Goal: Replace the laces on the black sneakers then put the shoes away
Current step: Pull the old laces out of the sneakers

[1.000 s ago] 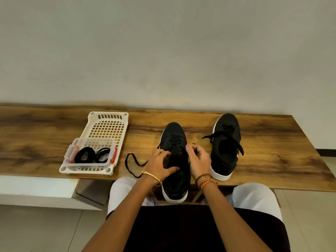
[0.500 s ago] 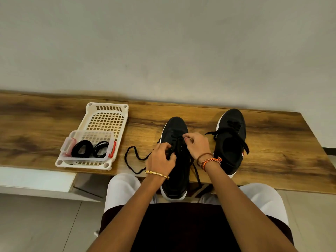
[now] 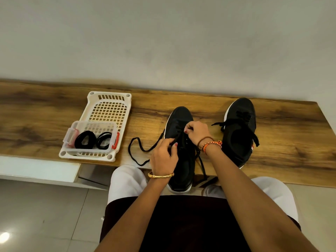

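You sit in a plain room, most likely in a home. A long wooden tabletop (image 3: 54, 113) stands against a bare pale wall (image 3: 163, 42), the floor (image 3: 45, 215) has light glossy tiles, and a white plastic basket (image 3: 111, 110) lies on the wood.

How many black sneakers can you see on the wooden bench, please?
2. One sneaker sits at the near edge under both hands; the other sneaker stands to its right, untouched. None appear hidden.
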